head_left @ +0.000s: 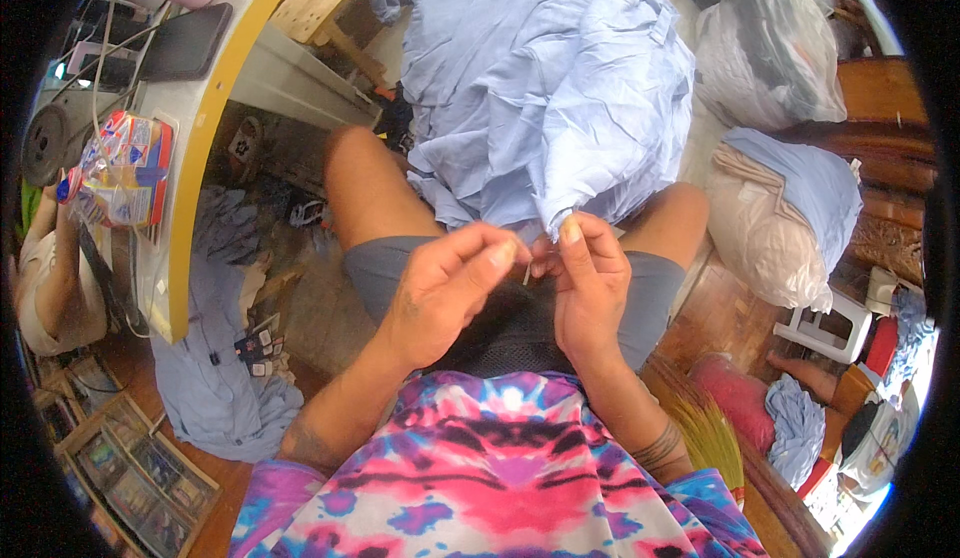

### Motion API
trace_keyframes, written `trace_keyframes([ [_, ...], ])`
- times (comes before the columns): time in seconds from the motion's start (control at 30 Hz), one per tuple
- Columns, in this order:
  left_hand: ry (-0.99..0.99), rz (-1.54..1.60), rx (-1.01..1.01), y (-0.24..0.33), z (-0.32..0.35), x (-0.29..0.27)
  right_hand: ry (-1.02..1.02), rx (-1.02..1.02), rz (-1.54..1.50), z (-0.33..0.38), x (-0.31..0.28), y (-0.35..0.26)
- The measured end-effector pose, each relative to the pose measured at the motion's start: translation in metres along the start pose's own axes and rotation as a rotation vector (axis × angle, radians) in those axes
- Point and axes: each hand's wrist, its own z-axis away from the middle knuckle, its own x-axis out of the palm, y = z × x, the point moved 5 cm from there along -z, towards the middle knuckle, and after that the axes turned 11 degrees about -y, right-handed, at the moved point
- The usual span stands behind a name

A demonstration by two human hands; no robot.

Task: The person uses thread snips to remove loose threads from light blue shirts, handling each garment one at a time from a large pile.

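Observation:
A large heap of light blue cloth (540,78) lies before me, reaching down between my bare knees. My right hand (590,283) pinches a corner of this cloth between thumb and forefinger, just above my lap. Close beside it on the left, my left hand (450,283) is closed, with thumb and forefinger pressed together near the pinched corner. A thin pale sliver shows between the two hands; whether it is thread or a small tool I cannot tell. What my left fingers hold is hidden.
On the left, a yellow-edged table (215,108) carries a phone (187,43) and a colourful plastic package (125,173). Another person's arm (62,268) is beyond it. Blue clothing (215,378) lies below. Stuffed bags (770,48), a white stool (830,328) and a broom (705,433) stand right.

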Motion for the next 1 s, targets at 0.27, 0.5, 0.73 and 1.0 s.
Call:
trace_keyframes([
  [0.27,0.092,0.034,0.009,-0.001,-0.037,0.003,0.028,0.021,0.215,0.008,-0.003,-0.016],
  [0.5,0.061,0.243,-0.004,-0.008,-0.036,0.012,0.002,-0.047,0.397,0.012,-0.008,-0.031],
  [0.73,0.103,0.299,0.128,-0.022,-0.039,0.021,0.091,0.276,-0.470,0.013,-0.005,-0.008],
  [1.0,0.118,-0.024,0.130,-0.011,-0.039,0.006,0.058,0.352,-0.063,0.010,-0.008,-0.016],
])
